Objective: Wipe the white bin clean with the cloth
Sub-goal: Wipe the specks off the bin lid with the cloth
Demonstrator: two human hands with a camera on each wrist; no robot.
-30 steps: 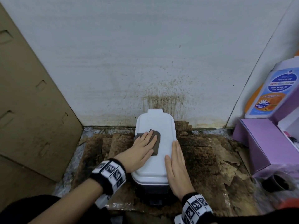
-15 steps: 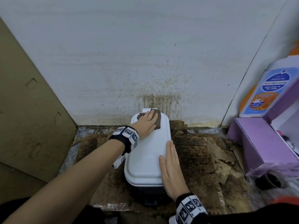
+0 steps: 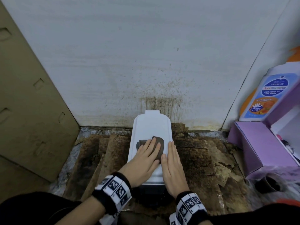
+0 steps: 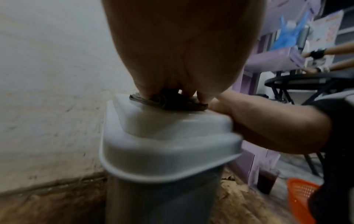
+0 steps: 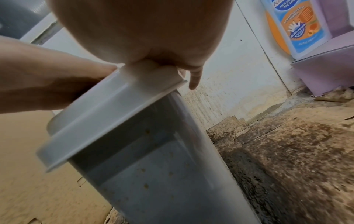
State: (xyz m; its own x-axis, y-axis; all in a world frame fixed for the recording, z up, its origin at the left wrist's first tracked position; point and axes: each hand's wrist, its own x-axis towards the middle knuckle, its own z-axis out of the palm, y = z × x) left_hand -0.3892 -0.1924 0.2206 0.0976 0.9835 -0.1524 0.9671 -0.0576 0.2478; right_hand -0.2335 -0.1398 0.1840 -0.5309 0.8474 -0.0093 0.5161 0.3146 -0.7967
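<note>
The white bin point(image 3: 151, 125) stands against the stained wall, its lid point(image 4: 162, 133) facing up and its grey body point(image 5: 153, 174) speckled with brown spots. A folded brown cloth point(image 3: 158, 146) lies on the middle of the lid. My left hand point(image 3: 146, 157) presses flat on the cloth point(image 4: 168, 103) with straight fingers. My right hand point(image 3: 172, 164) lies flat along the lid's right edge, fingers straight, steadying the bin point(image 5: 118, 109). The near end of the lid is hidden under both hands.
Dirty, torn cardboard point(image 3: 203, 159) covers the floor around the bin. A cardboard panel point(image 3: 32, 111) leans at the left. At the right stand a purple box point(image 3: 253, 146), a wash bottle point(image 3: 263, 96) and a dark cup point(image 3: 267, 184). An orange basket point(image 4: 302, 197) sits farther right.
My left hand slid the cloth from the lid's far end back toward me to the middle. The right hand stayed along the lid's right edge.
</note>
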